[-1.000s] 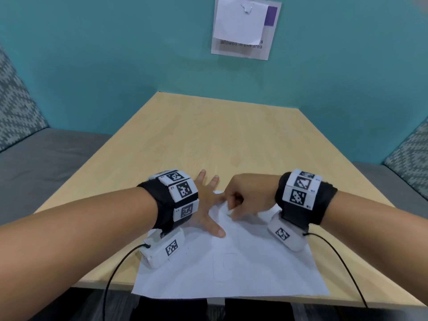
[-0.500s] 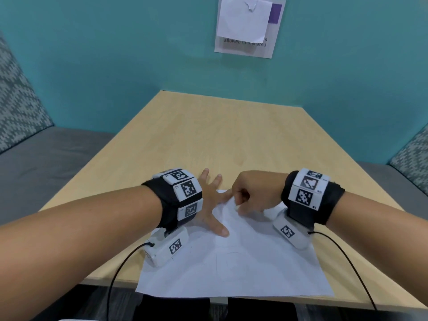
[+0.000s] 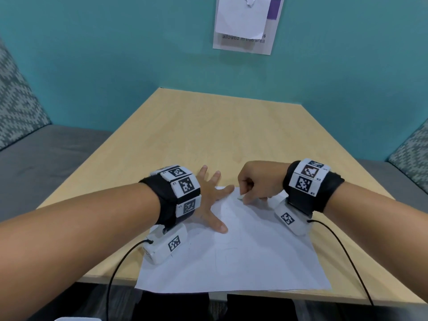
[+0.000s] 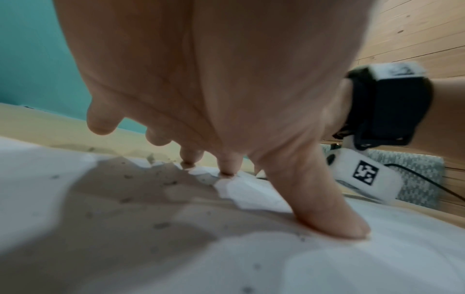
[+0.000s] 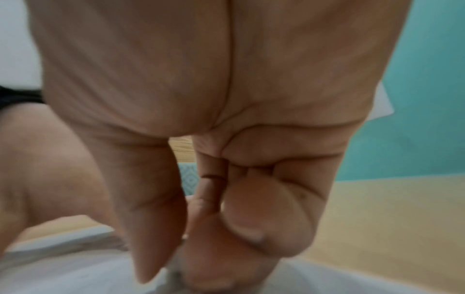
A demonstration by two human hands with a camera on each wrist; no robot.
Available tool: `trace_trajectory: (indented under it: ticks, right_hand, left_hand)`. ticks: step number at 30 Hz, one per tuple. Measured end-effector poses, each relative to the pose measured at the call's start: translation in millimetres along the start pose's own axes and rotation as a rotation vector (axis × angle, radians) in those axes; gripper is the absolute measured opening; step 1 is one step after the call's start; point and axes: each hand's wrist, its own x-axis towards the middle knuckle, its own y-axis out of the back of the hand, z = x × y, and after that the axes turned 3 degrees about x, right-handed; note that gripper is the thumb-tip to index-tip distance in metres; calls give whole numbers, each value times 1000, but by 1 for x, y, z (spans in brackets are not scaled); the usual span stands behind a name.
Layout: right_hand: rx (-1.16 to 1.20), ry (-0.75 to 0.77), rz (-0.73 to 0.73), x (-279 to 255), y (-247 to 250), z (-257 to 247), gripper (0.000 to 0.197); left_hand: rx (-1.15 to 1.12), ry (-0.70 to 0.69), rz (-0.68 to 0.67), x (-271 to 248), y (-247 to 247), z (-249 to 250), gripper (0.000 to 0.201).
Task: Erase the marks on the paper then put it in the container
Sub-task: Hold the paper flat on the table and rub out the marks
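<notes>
White paper: the sheet (image 3: pixel 243 251) lies flat at the near edge of the light wood table (image 3: pixel 208 130), its front edge overhanging.
Left hand: the left hand (image 3: pixel 209 200) is splayed, fingertips (image 4: pixel 334 224) pressing the sheet's far left corner.
Right hand: the right hand (image 3: pixel 257 181) is curled, pinching a small white eraser (image 3: pixel 240 196) against the sheet's far edge.
Crumbs: grey eraser crumbs (image 4: pixel 161 225) dot the sheet.

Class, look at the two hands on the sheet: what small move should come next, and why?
Probably slide the right hand, which pinches a small white eraser, toward the faint marks lower on the paper. The left hand lies spread flat and pins the sheet, and those marks are not yet erased.
</notes>
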Motion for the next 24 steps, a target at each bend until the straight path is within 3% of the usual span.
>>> trace_trajectory:
  ticks: [5, 10, 14, 19, 24]
  right_hand:
    - [-45, 96, -75, -6, -18, -19, 12]
    - [-1, -2, 12, 1, 1, -1, 13]
    - [-32, 101, -55, -3, -18, -21, 14]
    - [-34, 19, 38, 0, -4, -10, 14]
    - [-87, 164, -1, -13, -27, -32, 12]
  left_hand:
    - [-28, -6, -17, -2, 4, 0, 112]
    - [1, 7, -4, 0, 1, 1, 114]
    - [-6, 4, -13, 0, 3, 0, 110]
    - [12, 8, 9, 1, 0, 1, 114]
    - [5, -14, 1, -4, 7, 2, 103]
